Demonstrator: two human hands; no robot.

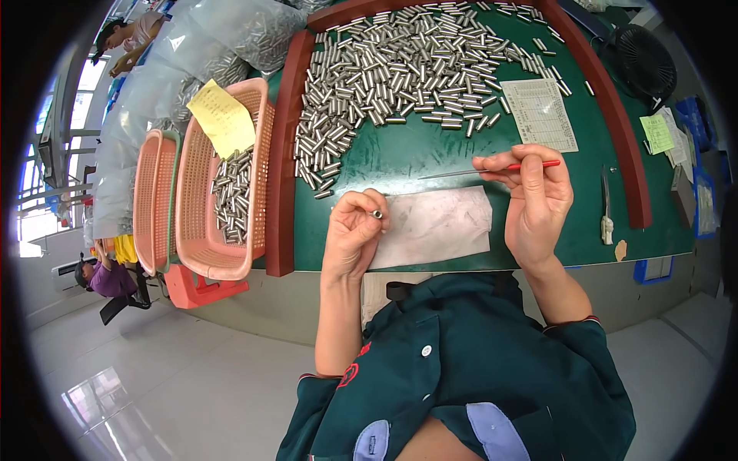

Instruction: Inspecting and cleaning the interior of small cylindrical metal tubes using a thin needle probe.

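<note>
Pinching small silver metal cylinder (377, 214) end-on in left hand (352, 237) fingers; right hand (536, 201) fingers gripping thin red-handled needle tool (492, 170), tip pointing left toward cylinder.

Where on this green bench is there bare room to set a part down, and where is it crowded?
Bare green mat lies between the pile of metal pins and the white cloth, and right of the printed sheet. The back and left are crowded with pins. The left hand and right hand hover over the front.
</note>
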